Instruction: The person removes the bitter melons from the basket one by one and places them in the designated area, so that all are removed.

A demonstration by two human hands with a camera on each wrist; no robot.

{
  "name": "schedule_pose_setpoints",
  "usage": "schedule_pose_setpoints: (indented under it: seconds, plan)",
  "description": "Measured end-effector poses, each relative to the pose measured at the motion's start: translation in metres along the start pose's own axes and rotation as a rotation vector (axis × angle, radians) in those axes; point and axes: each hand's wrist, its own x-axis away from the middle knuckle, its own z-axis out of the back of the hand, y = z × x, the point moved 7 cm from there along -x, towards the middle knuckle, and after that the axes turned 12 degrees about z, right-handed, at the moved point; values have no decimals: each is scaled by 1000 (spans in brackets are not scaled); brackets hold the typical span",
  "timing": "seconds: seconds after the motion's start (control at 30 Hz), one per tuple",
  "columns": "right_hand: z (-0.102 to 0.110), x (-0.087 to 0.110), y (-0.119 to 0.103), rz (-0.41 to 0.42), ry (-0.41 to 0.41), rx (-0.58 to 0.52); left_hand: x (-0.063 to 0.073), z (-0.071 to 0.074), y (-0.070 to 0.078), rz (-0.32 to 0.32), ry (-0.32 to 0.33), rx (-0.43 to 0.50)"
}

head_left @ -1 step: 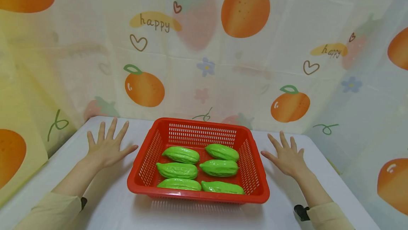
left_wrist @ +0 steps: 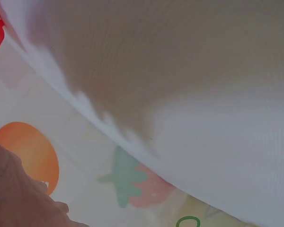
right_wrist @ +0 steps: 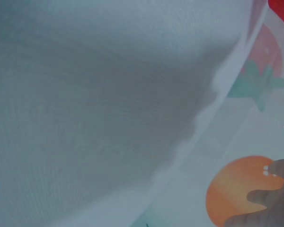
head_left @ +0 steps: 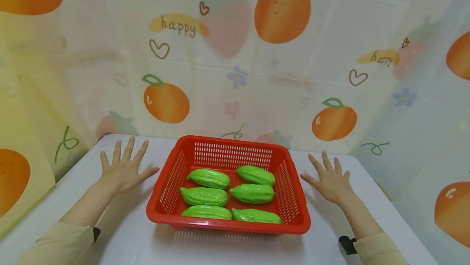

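A red plastic basket (head_left: 227,226) with slotted walls stands on the white table in the head view. Inside it lie several glossy green bitter melons (head_left: 208,197), set in two columns. To the basket's left, my left hand (head_left: 123,174) is spread with straight fingers, palm down, its thumb pointing toward the rim. My right hand (head_left: 332,182) is spread the same way on the other side. Both hands are apart from the basket and hold nothing. Part of the left hand (left_wrist: 19,198) shows at the lower left of its wrist view; the right hand's fingers (right_wrist: 267,196) show at the lower right of theirs.
The white table (head_left: 205,252) ends at a hanging cloth (head_left: 257,93) printed with oranges, strawberries and hearts. Yellowish cloth (head_left: 22,114) hangs along the left side. Dark wrist bands (head_left: 346,245) sit at the sleeve cuffs.
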Motion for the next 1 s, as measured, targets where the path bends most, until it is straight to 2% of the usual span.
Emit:
schedule_pose_setpoints:
  seconds: [0.3, 0.37, 0.43, 0.53, 0.6, 0.8, 0.9, 1.0]
  plan:
    - [3, -2, 1, 3, 14, -1, -4, 2, 0, 2, -14, 50]
    - [9, -4, 0, 13, 33, -15, -6, 6, 2, -7, -20, 85]
    - [16, -6, -1, 32, 64, -54, -9, 11, 6, -31, -35, 173]
    - [30, -12, -5, 67, 109, -167, -11, 19, 14, -49, -119, 357]
    - [41, -18, -8, 85, 134, -266, -11, 22, 20, -54, -203, 527]
    - [80, -35, -30, 93, 178, -534, -11, 19, 31, -28, -448, 919]
    - [98, -44, -46, 116, 188, -675, -12, 13, 34, -9, -551, 1047]
    - [112, -54, -65, 133, 187, -800, -13, 6, 37, -12, -625, 1119]
